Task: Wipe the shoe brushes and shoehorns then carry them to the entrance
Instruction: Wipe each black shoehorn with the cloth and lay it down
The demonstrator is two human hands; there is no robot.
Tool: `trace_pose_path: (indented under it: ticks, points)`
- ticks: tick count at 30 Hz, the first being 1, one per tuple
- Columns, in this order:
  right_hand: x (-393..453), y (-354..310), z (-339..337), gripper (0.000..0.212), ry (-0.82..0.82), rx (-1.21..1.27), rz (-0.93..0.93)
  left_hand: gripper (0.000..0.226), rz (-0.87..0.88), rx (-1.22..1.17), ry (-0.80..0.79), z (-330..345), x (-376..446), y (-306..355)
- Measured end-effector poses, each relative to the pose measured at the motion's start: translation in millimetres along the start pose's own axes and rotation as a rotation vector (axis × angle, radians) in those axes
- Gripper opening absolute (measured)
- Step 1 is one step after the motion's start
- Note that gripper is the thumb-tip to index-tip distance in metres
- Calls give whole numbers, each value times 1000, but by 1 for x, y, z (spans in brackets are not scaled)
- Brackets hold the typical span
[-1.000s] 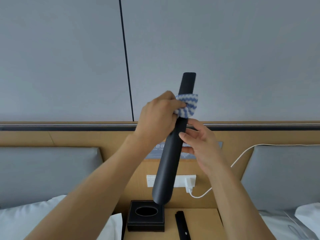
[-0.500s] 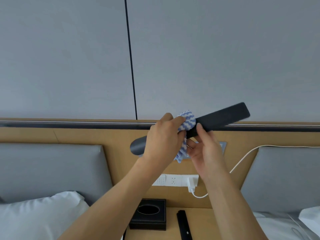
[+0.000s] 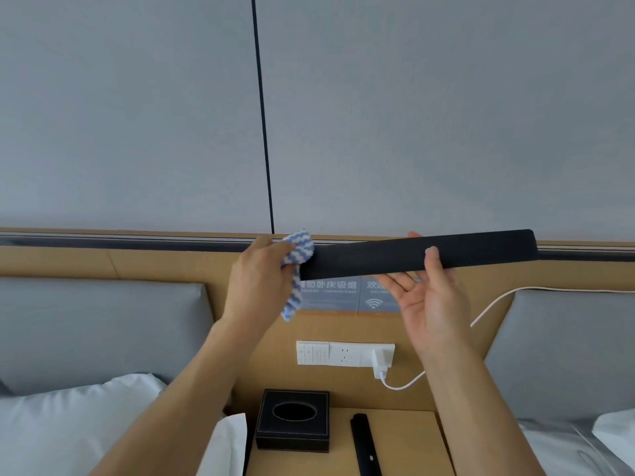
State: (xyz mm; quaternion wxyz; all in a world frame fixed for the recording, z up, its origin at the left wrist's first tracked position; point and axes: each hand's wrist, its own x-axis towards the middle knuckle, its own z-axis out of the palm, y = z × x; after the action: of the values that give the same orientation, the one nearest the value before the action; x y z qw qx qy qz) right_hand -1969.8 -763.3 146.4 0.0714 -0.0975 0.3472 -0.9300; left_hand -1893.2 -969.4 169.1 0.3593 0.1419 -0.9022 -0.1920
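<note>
Head view: long black shoehorn (image 3: 419, 254) held nearly level in front of the grey wall (image 3: 412, 115), its squared end out to the right, its other end hidden inside the cloth; well above the bedside table (image 3: 405, 438).

Left hand (image 3: 261, 283) curled round a blue-and-white striped cloth (image 3: 298, 255), cloth wrapped over the left end of the shoehorn, one loose corner hanging down below the fist.

Right hand (image 3: 429, 304) palm up beneath the shoehorn, thumb pressed on the near face, fingers behind, one fingertip showing above the top edge; a light pinch on the shoehorn, not a fist.

Below, on the table: black tissue box (image 3: 293, 420) with an oval opening; just right of it a second slim black piece (image 3: 366, 444), too cropped to tell what it is.

On the wooden headboard panel (image 3: 165, 262): grey sign (image 3: 343, 293) with Chinese characters and a wifi mark, partly behind the hands; white switch-and-socket plate (image 3: 343, 353) with a white plug (image 3: 379, 362) in it; white cable (image 3: 481, 317) running up to the right.

Grey padded headboards (image 3: 96, 328) on both sides; white pillow (image 3: 68, 427) lower left; white bedding (image 3: 567, 448) lower right.
</note>
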Motion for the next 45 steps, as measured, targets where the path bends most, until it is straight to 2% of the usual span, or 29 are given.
trace_pose_path:
  ticks: [9, 13, 18, 24, 27, 35, 37, 41, 45]
  points:
    - [-2, 8, -2, 39, 11, 34, 53, 15, -77, 30, 16, -9, -4, -10]
    - [-2, 16, -2, 27, -12, 51, 75, 17, 10, 28, -39, 0, -13, 10]
    - [-8, 27, 0, 41, 3, -2, 102, 14, 109, 72, -129, 15, -21, 40]
    - [-17, 33, -14, 24, 24, -87, 160, 19, 195, -44, -197, 26, -29, 65]
    - [-23, 34, -26, 22, -12, -114, 183, 23, 188, -114, -262, 31, -33, 65]
    - [-36, 43, -60, 51, -164, -205, 241, 26, 184, -148, -371, 45, -44, 49]
    - [-38, 45, -65, 48, -143, -266, 233, 25, 183, -158, -444, 48, -46, 46]
    - [-41, 44, -76, 42, -111, -385, 237, 28, 120, -271, -692, 50, -50, 34]
    - [-47, 47, -85, 46, -128, -474, 260, 27, 93, -296, -682, 57, -59, 25]
